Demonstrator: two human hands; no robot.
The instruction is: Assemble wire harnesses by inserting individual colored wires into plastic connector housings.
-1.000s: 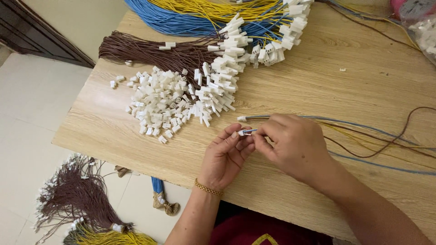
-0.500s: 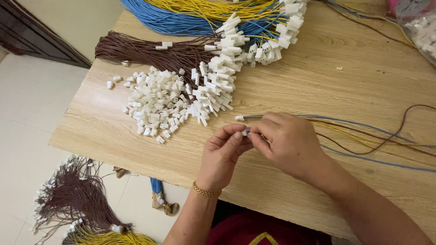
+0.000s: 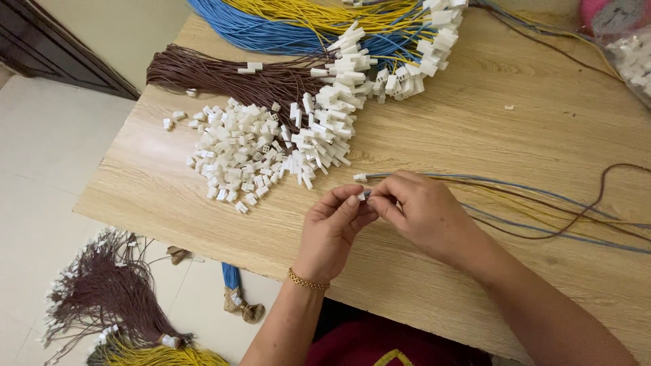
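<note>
From the head camera, both hands meet over the near middle of the wooden table [image 3: 475, 129]. The left hand [image 3: 332, 230] has its fingers curled in, thumb and forefinger pinched on a small white connector [image 3: 365, 196]. The right hand [image 3: 424, 213] is closed in the same way, its fingertips pressed to the same connector from the other side, with thin wires [image 3: 542, 203] in blue, brown and yellow trailing from under it toward the right edge. A second white connector end [image 3: 359, 177] lies on the table just beyond the fingers.

Compared with half a second ago, the hands keep the same pinch and the same spot on the table; only the fingertips look slightly more closed together.

Further up the table lies a heap of loose white connectors [image 3: 237, 152], touching a fan of brown wires [image 3: 217, 74] already tipped with white housings. Blue wires [image 3: 271, 30] and yellow wires [image 3: 319, 13] lie beyond. On the floor at left sits another brown bundle [image 3: 108, 291].
</note>
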